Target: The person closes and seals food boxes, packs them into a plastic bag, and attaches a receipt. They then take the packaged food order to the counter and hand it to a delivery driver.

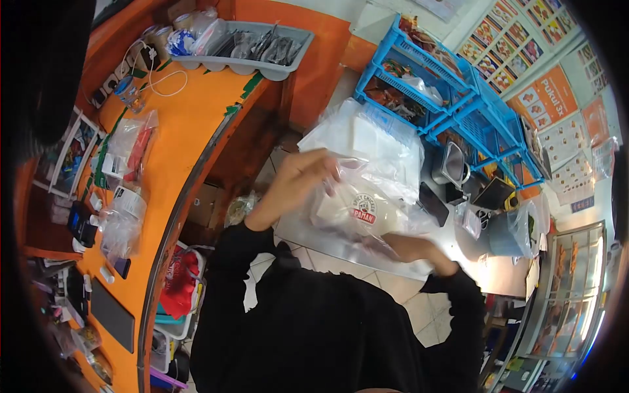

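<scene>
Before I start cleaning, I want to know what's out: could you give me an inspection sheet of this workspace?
Surface: metal table, partly covered.
Job's things: clear plastic bag printed "Spicy Chicken"; contents unclear.
Clutter: white plastic packaging and a black phone-like device beyond the bag.
Hands: left hand has its fingers on the bag's upper part; right hand is at its lower edge, grip unclear.
Cables: white cable on the orange counter.
Surroundings: blue plastic racks; glass display cabinet.

The person wears a loose, plain black fabric top (327,327) with long, creased sleeves (226,278) of matching black.
</scene>
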Demonstrator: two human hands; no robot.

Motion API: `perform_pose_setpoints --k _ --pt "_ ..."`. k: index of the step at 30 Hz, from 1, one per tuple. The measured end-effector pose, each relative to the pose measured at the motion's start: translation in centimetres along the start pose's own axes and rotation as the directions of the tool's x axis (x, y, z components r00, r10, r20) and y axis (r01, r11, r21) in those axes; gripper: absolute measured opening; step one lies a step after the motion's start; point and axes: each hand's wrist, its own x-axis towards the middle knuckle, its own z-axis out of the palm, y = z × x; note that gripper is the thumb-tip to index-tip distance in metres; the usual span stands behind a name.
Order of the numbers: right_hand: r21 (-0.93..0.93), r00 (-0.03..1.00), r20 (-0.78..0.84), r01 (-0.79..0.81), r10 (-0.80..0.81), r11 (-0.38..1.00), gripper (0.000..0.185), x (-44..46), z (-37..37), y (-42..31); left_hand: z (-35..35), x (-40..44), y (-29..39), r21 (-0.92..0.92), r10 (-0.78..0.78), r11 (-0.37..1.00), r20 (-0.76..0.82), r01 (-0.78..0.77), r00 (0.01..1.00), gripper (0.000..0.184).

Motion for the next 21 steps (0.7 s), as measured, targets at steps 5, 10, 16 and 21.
perform_pose_setpoints --k 5,10,16,21 --pt "0.007 0.509 -0.861 -0.01 0.011 1.0 0.052 -13.6 -4.8 -9.5 -2.1 0.2 0.6 0.563 0.209 0.779 0.179 -0.274 0.961 0.049" --pt "0.055 0.457 -0.861 -0.351 0.223 0.935 0.104 -13.9 3.6 2.3 -2.6 -3.4 -4.2 0.789 -0.044 0.61 0.115 -0.064 0.992 0.107" --pt "0.183 0.364 -0.92 0.076 0.143 0.98 0.088 1.5 5.6 7.4 0.4 2.1 -9.3 0.833 -0.088 0.487 0.344 -0.261 0.935 0.08" --pt "0.426 0.295 -0.879 0.13 0.375 0.895 0.029 5.5 4.2 5.9 1.6 2.6 -17.3 0.825 -0.019 0.544 0.198 -0.156 0.98 0.035"
